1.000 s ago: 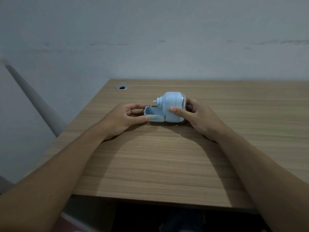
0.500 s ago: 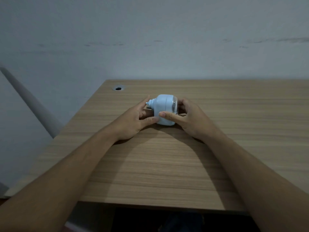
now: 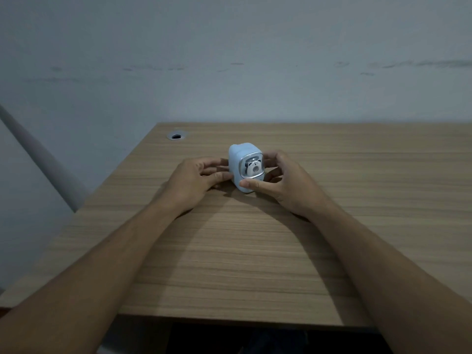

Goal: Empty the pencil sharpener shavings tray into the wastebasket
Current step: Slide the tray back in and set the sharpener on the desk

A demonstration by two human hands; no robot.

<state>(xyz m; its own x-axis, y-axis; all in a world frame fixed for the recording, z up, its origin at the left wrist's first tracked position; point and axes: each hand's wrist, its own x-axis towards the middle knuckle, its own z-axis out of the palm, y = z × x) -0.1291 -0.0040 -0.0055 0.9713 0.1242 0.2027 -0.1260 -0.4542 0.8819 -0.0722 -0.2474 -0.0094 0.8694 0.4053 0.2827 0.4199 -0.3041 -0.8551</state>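
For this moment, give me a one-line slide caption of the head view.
Both hands, left hand and right hand, steady a light-blue pencil sharpener standing on a wooden desk, panda window facing the camera.

The sharpener (image 3: pixel 245 167) stands on the desk (image 3: pixel 255 251) between both hands, cable hole (image 3: pixel 176 136) behind-left.

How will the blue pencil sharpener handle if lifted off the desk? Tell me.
The pencil sharpener looks like rigid moulded plastic, so it should stay stiff and probably light. Its smooth rounded shell may be somewhat slippery; the left hand and right hand flank it. It stands taller than wide on the desk, so a sideways push might tip it.
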